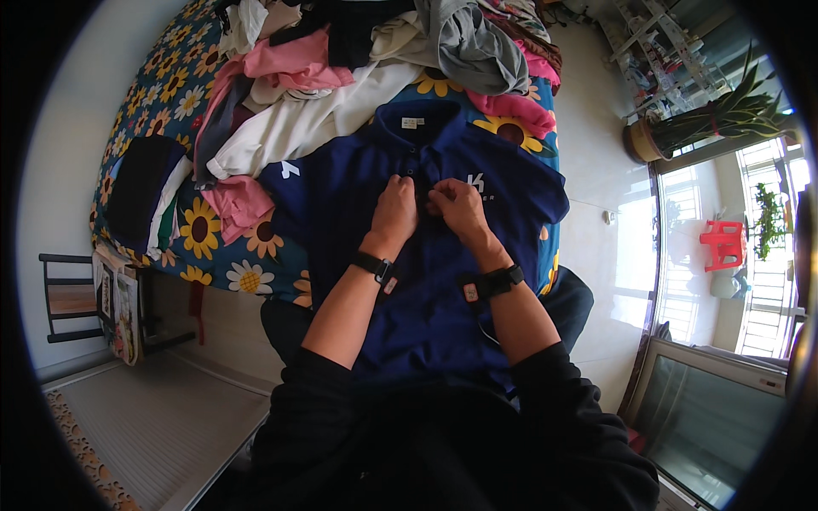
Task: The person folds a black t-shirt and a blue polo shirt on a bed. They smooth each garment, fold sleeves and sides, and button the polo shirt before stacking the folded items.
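Note:
A navy blue short-sleeved polo shirt lies front up on the bed edge and over my lap, its collar away from me. It bears white printing on the chest and one sleeve. My left hand pinches the left side of the button placket, just below a button. Close beside it, my right hand has its fingers bent on the placket's other side, below the collar opening. The fingertips are partly hidden, and the two hands do not clearly touch. Each wrist wears a black strap.
A flowered bedsheet lies under the shirt. Beyond are heaped clothes, among them a white garment, a pink one and a grey one. A folded stack of clothes sits at the left. A potted plant stands on the floor at right.

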Tool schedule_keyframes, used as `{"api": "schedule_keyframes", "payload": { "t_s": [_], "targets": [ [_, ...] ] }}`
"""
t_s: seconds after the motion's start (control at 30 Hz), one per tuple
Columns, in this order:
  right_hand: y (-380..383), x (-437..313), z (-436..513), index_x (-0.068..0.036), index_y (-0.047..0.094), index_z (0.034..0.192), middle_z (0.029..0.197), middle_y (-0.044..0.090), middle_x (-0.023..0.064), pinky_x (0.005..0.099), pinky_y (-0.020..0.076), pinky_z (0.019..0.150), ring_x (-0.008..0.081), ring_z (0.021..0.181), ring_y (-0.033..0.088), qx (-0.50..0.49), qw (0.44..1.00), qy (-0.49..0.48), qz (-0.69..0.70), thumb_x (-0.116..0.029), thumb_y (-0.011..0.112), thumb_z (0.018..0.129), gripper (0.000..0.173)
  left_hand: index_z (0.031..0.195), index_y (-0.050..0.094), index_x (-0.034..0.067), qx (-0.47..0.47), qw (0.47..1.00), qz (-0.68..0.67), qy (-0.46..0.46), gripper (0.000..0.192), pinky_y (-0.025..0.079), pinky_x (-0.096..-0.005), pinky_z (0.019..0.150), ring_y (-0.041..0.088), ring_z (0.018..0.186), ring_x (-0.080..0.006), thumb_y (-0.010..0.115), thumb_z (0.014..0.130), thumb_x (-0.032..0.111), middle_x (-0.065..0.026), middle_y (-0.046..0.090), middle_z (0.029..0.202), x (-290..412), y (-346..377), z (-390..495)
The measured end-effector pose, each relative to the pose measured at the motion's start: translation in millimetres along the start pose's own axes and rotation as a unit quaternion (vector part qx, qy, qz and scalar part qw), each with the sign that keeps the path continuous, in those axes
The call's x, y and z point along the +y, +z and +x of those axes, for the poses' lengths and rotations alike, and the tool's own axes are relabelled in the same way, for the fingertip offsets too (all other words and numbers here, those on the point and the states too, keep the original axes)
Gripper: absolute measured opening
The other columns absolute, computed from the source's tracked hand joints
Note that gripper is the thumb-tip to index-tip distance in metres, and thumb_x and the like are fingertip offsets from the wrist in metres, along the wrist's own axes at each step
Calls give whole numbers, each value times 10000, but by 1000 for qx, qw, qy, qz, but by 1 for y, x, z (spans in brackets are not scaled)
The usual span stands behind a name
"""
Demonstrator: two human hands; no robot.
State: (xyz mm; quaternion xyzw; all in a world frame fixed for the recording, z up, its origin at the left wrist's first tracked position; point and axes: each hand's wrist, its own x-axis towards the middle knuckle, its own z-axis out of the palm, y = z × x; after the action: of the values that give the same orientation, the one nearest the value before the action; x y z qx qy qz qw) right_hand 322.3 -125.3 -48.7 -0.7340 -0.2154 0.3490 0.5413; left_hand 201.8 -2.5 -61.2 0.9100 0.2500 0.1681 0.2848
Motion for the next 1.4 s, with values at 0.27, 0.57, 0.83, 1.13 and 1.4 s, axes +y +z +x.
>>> {"api": "schedule_keyframes", "payload": {
  "t_s": [0.27,0.57,0.83,1.13,1.4],
  "targets": [
    [-5,-7,0,93,701,1178,965,763,114,301,636,748,185,821,761,-27,997,47,53,-54,720,1005,229,965,678,3,98,991,-83,28,32,535,-514,764,672,884,-442,677,939,-15,-198,668,901,9,-6,-4],
    [-9,-3,-2,65,687,1200,1034,739,101,303,624,825,183,903,746,-47,990,75,108,-98,710,1024,242,992,720,-6,110,981,-159,-6,103,563,-431,706,710,820,-370,745,893,-25,-183,708,899,10,-3,-6],
    [-17,0,-2,60,672,1249,1017,735,100,298,616,808,175,891,737,-61,985,71,148,-102,710,1014,288,946,707,3,59,995,-44,-72,101,595,-484,800,722,900,-416,768,893,65,-191,705,996,18,8,1],
    [-4,-1,-2,70,701,1252,1023,759,106,305,630,767,178,856,755,4,995,83,55,-121,732,998,320,910,719,14,49,986,-115,-110,87,586,-477,779,727,892,-403,754,907,94,-184,724,953,15,10,0],
    [4,-3,-8,77,718,1243,995,774,108,285,629,768,172,834,763,34,994,61,79,-104,741,997,306,953,753,-29,-60,920,-336,-190,84,519,-289,620,680,682,-126,747,959,55,-68,741,805,-3,-5,9]
  ]
}}
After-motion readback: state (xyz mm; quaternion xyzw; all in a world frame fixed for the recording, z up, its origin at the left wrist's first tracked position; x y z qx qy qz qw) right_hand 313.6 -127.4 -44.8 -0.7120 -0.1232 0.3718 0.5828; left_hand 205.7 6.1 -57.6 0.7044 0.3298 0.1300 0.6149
